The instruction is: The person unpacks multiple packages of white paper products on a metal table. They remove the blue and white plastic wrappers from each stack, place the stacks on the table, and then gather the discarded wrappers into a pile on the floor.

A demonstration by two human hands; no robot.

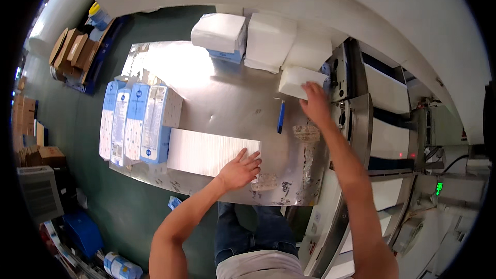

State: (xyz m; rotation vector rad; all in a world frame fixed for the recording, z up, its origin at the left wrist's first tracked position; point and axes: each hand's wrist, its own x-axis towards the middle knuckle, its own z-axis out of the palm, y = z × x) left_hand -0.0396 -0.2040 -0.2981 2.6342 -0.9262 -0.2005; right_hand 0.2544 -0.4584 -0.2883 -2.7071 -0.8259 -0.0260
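A long row of white folded paper tissues [206,151] lies across the metal table, its left end against several blue-and-white packs [155,124]. My left hand [240,169] rests on the right end of this row, fingers spread and stretched out. Farther right, a smaller stack of white paper tissues [294,81] sits beside the machine. My right hand [316,104] grips its right end, fingers over the top and thumb at the near side. A blue cutter [280,118] lies on the table just left of my right hand.
Larger white tissue stacks [269,41] line the table's far edge. A machine with white-filled channels [385,95] borders the right side. Clear tape [306,133] is stuck to the metal table [227,98]. Cardboard [75,54] sits on a pallet at far left.
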